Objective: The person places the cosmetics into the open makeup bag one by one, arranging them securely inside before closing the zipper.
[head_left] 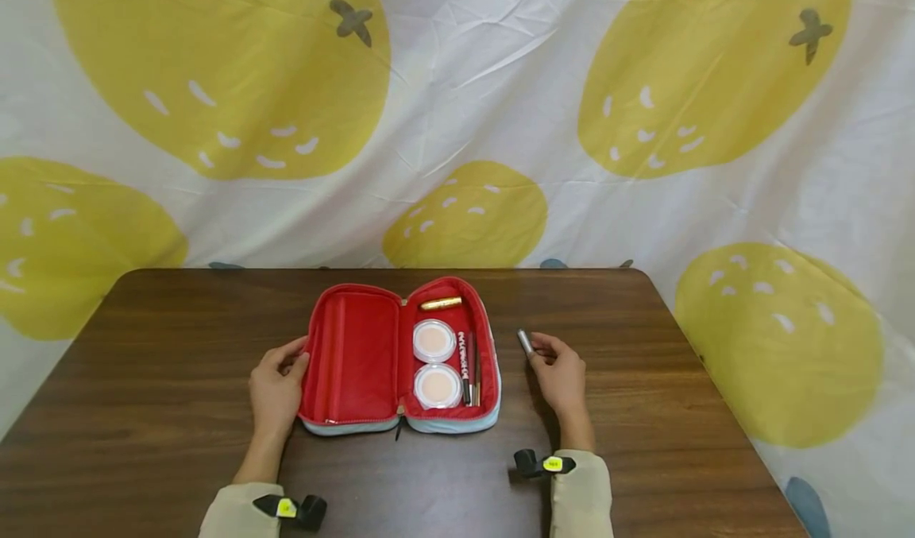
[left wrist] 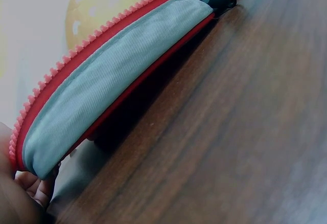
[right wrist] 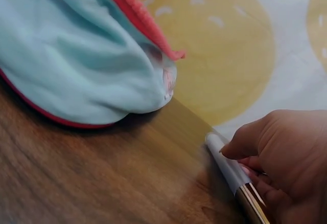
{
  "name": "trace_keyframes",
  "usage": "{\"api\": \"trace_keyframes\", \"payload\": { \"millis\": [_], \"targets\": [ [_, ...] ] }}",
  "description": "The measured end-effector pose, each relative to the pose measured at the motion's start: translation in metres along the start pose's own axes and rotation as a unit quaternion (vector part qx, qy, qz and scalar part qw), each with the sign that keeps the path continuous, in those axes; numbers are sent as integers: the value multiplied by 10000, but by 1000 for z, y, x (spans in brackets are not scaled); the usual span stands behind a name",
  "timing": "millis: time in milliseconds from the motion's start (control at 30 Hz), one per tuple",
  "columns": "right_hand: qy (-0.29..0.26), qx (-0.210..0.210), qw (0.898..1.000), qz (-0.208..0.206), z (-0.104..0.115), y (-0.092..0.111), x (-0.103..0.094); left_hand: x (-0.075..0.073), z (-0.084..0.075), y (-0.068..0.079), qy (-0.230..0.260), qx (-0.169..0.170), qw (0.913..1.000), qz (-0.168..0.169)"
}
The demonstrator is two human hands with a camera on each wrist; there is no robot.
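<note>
An unzipped cosmetics pouch (head_left: 360, 355), red inside and pale blue outside, lies spread on the table. My left hand (head_left: 276, 387) grips its left edge; in the left wrist view fingers (left wrist: 34, 189) show under the pouch's rim. Inside the right half are two round compacts (head_left: 434, 341), a gold tube (head_left: 441, 303) and several slim pencils or brushes (head_left: 469, 369). To the right of the pouch, my right hand (head_left: 561, 375) pinches a slender silver-and-gold cosmetic tube (right wrist: 229, 166) between thumb and fingers, close to the tabletop. Its far end is partly hidden by the hand.
The brown wooden table (head_left: 665, 411) reaches back to a white cloth (head_left: 472, 109) with yellow fruit prints. A black zipper pull (left wrist: 220, 0) hangs at the pouch's front fold. Black wrist cameras (head_left: 312, 512) sit on both sleeves.
</note>
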State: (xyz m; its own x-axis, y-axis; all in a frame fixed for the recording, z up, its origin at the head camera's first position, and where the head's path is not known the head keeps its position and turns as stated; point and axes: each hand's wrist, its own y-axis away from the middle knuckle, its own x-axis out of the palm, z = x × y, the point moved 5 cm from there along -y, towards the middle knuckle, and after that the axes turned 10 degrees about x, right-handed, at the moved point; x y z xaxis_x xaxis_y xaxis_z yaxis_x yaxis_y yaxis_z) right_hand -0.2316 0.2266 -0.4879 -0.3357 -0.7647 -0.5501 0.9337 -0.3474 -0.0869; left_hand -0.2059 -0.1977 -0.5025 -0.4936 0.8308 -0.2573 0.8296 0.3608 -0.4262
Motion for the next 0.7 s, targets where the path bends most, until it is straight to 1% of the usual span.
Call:
{"api": "trace_keyframes", "payload": {
  "millis": [167, 400, 567, 700],
  "targets": [
    [35, -74, 10000, 15, -2, 1, 1, 0, 0, 0, 30, -29, 10000, 9],
    [320, -376, 9987, -110, -4, 2, 0, 1, 0, -1, 3, -52, 10000, 20],
    [617, -335, 9974, -165, -8, 7, -3, 1, -1, -1, 22, -62, 10000, 19],
    [830, -242, 9957, -335, -10, 11, -6, 0, 0, 0, -63, -74, 9999, 43]
  ]
}}
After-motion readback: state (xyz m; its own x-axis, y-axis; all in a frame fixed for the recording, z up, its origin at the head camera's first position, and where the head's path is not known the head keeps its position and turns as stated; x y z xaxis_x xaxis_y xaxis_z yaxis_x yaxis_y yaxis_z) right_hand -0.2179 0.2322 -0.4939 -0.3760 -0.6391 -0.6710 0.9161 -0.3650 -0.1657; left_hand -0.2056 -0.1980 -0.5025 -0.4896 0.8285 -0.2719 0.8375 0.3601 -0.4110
